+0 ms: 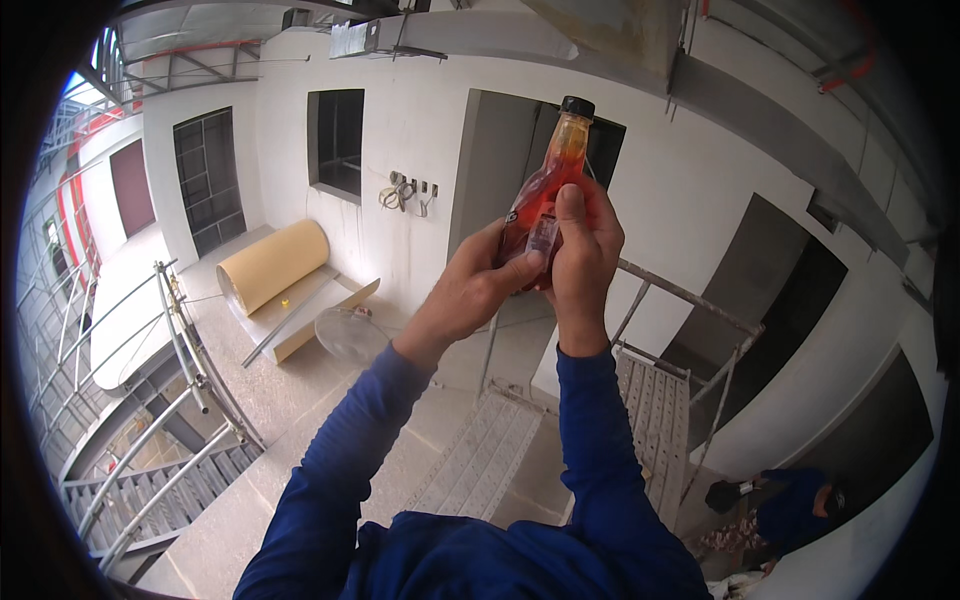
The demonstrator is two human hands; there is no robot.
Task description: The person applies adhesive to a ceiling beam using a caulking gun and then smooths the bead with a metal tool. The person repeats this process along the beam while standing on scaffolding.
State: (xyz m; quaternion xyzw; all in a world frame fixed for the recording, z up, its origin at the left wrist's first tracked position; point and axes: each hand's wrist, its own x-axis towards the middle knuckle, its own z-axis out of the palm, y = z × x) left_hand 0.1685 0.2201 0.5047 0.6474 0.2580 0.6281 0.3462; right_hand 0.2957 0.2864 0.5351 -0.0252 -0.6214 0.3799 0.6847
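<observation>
Raised in front of me, a clear plastic bottle with a black cap holds a little red-orange liquid or residue, and its side looks crumpled. My left hand grips its lower left side, the thumb across a pale label that bears writing. On the other side my right hand is wrapped around the bottle, its thumb pointing up along the body. The bottle is tilted slightly, cap upward. Part of its lower end is hidden by my fingers and palms.
Perforated metal scaffold planks and a tubular frame stand below. A large tan roll and a clear water jug lie on the floor at left. Metal railings border a stairway. Another person is at lower right.
</observation>
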